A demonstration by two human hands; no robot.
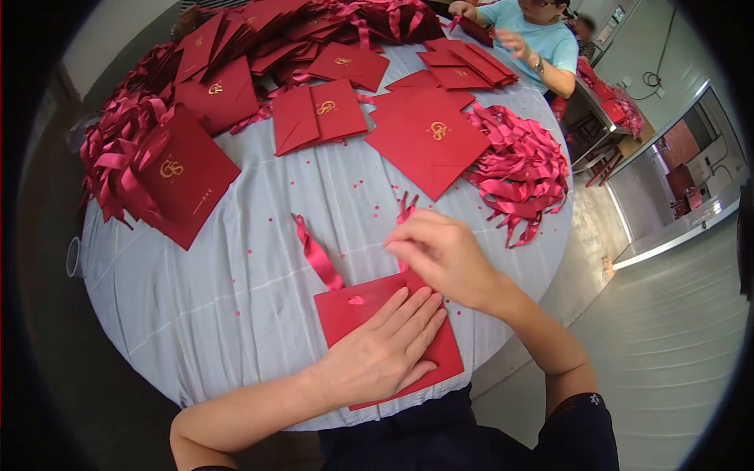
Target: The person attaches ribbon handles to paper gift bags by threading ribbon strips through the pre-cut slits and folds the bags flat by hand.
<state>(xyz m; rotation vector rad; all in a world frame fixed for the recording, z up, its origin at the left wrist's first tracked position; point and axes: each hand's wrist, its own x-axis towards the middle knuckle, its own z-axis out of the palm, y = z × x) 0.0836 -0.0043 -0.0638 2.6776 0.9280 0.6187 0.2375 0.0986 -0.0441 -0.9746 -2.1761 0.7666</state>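
Head camera: sitting on the wearer's head, looking forward and steeply down.
Bare hands: the left hand (385, 337) and right hand (444, 255) are showing close, below centre.
Round table under pale grey-blue cloth (204, 322): spreading beneath the lens, running up to the top edge.
Person in light-blue short-sleeved top (554, 43): appearing farther off, upper right.
Wide view: curving lines, darkening corners.

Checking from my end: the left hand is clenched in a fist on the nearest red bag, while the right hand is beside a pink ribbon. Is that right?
Not quite: the left hand isn't clenched; the head view shows it flat on the nearest red bag. The right hand is beside a pink ribbon.
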